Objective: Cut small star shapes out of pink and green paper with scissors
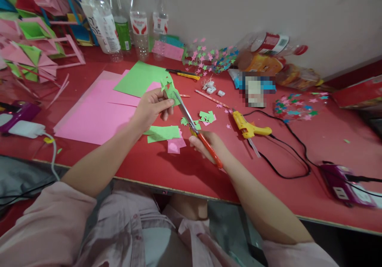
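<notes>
My left hand [151,108] pinches a small piece of green paper [170,92] above the red table [191,171]. My right hand [209,144] is wrapped round the orange handles of a pair of scissors [193,125]. The scissor blades point up and left into the green piece. Green scraps [163,133] and a pink scrap [176,144] lie on the table under the hands. More green cut-outs [206,117] sit just right of the blades.
Pink sheets [98,114] and a green sheet [140,78] lie at the left. A yellow glue gun [250,127] with a black cord rests at the right. Bottles [104,24] stand along the wall, paper stars [210,58] beside them. Folded paper crafts [32,40] fill the far left.
</notes>
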{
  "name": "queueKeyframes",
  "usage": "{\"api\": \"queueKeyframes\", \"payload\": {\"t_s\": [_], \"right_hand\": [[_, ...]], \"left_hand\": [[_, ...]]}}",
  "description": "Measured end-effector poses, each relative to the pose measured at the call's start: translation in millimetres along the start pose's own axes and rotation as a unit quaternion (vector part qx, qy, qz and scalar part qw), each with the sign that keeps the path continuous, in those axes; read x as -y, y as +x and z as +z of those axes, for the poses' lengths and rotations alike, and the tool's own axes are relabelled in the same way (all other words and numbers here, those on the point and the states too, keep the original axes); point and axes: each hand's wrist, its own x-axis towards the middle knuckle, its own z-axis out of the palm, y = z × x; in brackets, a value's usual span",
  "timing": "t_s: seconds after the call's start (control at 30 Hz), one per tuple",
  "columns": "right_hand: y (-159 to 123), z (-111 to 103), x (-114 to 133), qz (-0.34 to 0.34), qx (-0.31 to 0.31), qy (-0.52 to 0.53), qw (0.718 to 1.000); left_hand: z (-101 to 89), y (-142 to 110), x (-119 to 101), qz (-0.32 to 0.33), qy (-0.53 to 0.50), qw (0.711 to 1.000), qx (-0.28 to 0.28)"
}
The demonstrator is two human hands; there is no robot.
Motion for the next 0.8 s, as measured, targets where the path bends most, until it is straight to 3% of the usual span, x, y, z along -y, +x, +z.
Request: {"api": "queueKeyframes", "payload": {"t_s": [0.8], "right_hand": [[-0.7,0.7,4.6,0.020,-0.006,0.015,1.000]], "left_hand": [[1.1,0.6,-0.9,-0.012,-0.021,1.000,0.002]]}}
